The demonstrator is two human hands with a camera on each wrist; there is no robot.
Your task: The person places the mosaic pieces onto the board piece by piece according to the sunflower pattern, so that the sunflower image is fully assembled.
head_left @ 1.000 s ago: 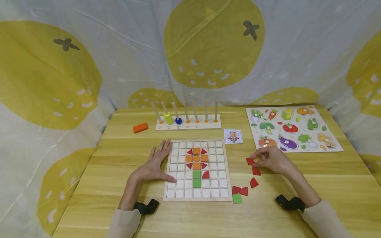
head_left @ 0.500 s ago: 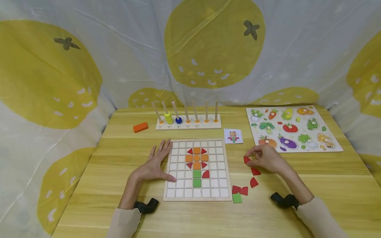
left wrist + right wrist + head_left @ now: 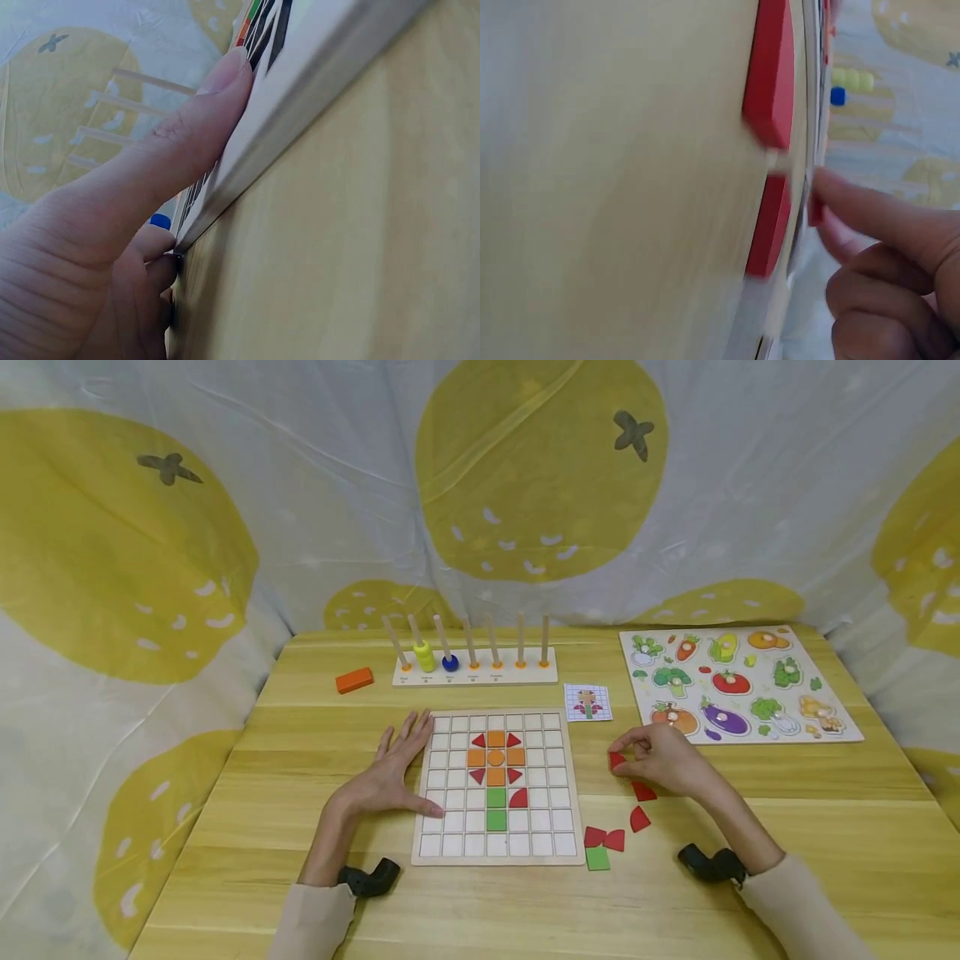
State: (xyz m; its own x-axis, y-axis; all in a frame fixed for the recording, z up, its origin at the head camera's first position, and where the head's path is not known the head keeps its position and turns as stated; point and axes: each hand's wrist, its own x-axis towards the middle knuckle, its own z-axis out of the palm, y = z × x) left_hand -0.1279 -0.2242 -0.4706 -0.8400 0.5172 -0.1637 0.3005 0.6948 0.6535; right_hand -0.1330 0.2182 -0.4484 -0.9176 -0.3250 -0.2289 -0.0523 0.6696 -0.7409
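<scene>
A wooden grid board (image 3: pixel 457 852) lies in the middle of the table, with orange, red and green tiles set in some of its squares. My left hand (image 3: pixel 386 781) rests along the board's left edge, fingers spread; in the left wrist view the thumb (image 3: pixel 172 146) lies on the frame. Right of the board, my right hand (image 3: pixel 663 760) pinches a red quarter-circle tile (image 3: pixel 616 760) between thumb and fingers. Loose red quarter-circle tiles (image 3: pixel 640 819) lie below that hand, and a green square tile (image 3: pixel 597 858) sits by the board's lower right corner.
A small pattern card (image 3: pixel 588 702) lies beyond the board's upper right corner. Farther back stands a peg rack (image 3: pixel 525 675) with yellow and blue beads. A vegetable puzzle board (image 3: pixel 806 727) lies at the right, an orange block (image 3: pixel 354 680) at the left.
My right hand has moved a little to the left, carrying the pinched red quarter-circle tile away from the one near it. The left hand has stayed on the board's edge.
</scene>
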